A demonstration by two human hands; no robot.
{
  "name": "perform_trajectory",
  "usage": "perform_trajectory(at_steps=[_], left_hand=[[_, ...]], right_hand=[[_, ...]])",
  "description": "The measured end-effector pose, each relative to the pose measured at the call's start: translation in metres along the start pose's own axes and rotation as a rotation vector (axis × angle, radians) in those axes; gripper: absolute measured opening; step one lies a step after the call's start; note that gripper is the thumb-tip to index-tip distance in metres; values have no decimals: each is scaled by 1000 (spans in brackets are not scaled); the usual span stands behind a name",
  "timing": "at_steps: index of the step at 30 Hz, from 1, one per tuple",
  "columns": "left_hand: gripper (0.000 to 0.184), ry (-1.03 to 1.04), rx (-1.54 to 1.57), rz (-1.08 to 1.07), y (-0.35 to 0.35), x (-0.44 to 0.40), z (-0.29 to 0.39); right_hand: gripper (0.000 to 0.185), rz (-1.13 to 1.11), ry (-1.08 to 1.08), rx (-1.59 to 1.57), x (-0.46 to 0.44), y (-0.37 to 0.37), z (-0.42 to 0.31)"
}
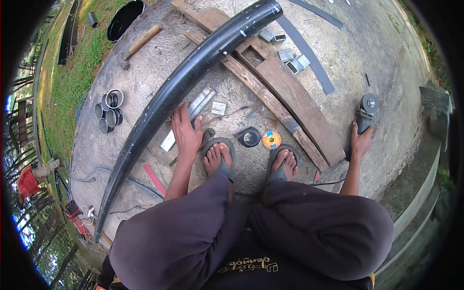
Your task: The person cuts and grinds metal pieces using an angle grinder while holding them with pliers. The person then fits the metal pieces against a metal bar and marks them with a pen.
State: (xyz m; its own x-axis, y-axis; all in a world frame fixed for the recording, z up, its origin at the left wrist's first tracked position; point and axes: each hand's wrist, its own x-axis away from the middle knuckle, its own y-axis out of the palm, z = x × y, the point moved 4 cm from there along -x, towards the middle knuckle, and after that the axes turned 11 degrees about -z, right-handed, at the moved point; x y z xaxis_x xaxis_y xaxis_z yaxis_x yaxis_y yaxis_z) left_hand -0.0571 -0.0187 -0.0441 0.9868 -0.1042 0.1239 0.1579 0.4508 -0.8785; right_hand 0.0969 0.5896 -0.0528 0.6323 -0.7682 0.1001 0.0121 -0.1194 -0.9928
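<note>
Slab [396, 72], left edge: rings [110, 107] | pipe [175, 91], slanting toward near-left edge | left hand [187, 129], thumb and fingers apart, over metal tubes [200, 102] beside pipe | mid-slab: yellow disc [271, 139] | toward right edge: right hand [361, 140], fingers clamped round grinder [366, 116]

The right hand [361, 140] grips the body of an angle grinder [368, 108], with the disc end directed away from the person. The left hand [187, 133] is positioned over grey metal bars [205, 102]; its grip cannot be determined. A black pipe [181, 79] runs diagonally across a wooden plank [299, 99] on the concrete floor [396, 58]. A tape measure [248, 137] and an orange disc [271, 140] lie near the feet [217, 157]. A hammer [140, 46] lies beyond the pipe.
</note>
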Motion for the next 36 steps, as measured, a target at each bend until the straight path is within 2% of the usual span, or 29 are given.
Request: perform_trajectory(at_steps=[4,8,9,12,15,19,21,23,25,28,30,31,34,35,36], left_hand=[[61,69,-57,-120,-13,-11,-1],[51,471,34,-135,-72,-38,77],[46,571,-49,-68,-89,-53,98],[42,682,-44,4,-115,-106,141],[40,659,90,-29,-112,-129,169],[40,821,-49,-65,-100,-169,201],[42,873,-129,-56,-89,-222,210],[46,742,-115,-128,-73,-288,213],[53,724,-268,-88,-42,-354,213],[58,586,-298,-221,2,-420,234],[61,592,-290,-280,37,-454,250],[62,589,-289,-305,55,-464,256],[67,673,-399,-154,100,-478,260],[58,750,-412,-75,118,-489,247],[54,702,-378,-157,114,-490,247]], right_hand=[[80,52,-68,43,-5,7,7],[79,2,-24,40,-3,5,3],[79,0,-22,41,-2,4,3],[78,-17,-2,32,1,-1,-3],[77,5,6,29,4,-1,-5],[78,35,-6,37,3,4,-1],[78,9,-9,44,2,4,-2],[82,-31,19,35,2,1,-5],[83,-53,36,24,-1,-2,-12],[83,-32,19,30,5,-4,-7],[83,48,-34,55,3,6,1],[81,-103,75,7,5,-9,-14],[82,-100,80,1,5,-8,-13],[81,-60,55,6,5,-5,-11],[81,-55,56,7,5,-5,-9]])
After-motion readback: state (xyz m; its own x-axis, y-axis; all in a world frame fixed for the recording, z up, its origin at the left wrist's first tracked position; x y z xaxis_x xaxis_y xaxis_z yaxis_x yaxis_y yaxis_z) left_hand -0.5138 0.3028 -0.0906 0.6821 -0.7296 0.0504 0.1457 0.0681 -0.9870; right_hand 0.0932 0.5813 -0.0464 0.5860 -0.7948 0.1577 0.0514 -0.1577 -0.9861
